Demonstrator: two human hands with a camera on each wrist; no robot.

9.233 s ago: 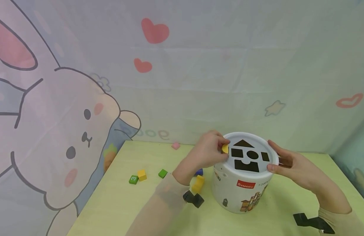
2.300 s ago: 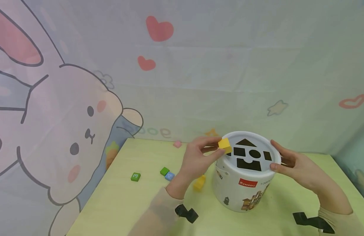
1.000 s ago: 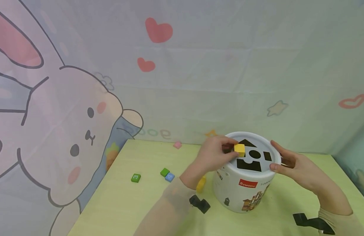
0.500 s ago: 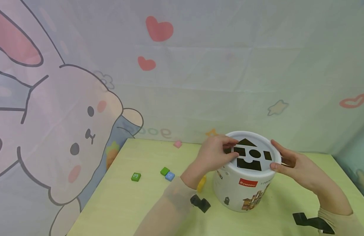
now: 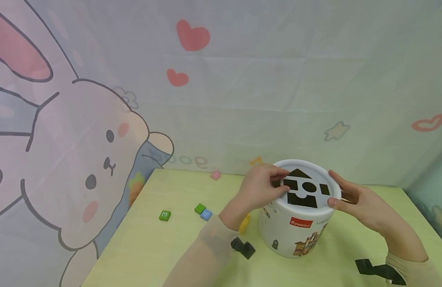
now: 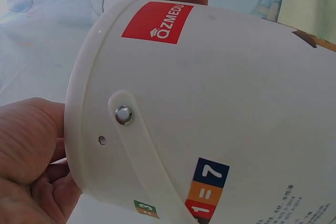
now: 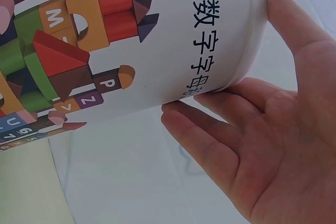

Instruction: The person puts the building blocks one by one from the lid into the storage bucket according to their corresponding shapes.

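A white bucket (image 5: 278,235) with printed toy blocks stands on the table, its lid (image 5: 315,207) cut with several shaped holes. My left hand (image 5: 257,187) is over the left part of the lid, thumb and fingertips beside the square hole (image 5: 290,184), with no block visible between them. My right hand (image 5: 364,207) grips the right rim, thumb on the edge and fingers along the side. In the left wrist view, the bucket's handle (image 6: 149,156) hangs down the side. The right wrist view shows the right hand (image 7: 262,135) against the bucket wall.
To the left lie a green block (image 5: 165,215) marked 3, another green block (image 5: 200,208) and a light blue block (image 5: 206,215). A yellow block (image 5: 244,224) is partly hidden behind the left forearm. A printed curtain (image 5: 242,99) hangs behind the table (image 5: 142,255).
The left hand carried a yellow cube from the bucket's left edge to the square hole; the cube is now out of sight. Since half a second ago, hardly anything has moved.
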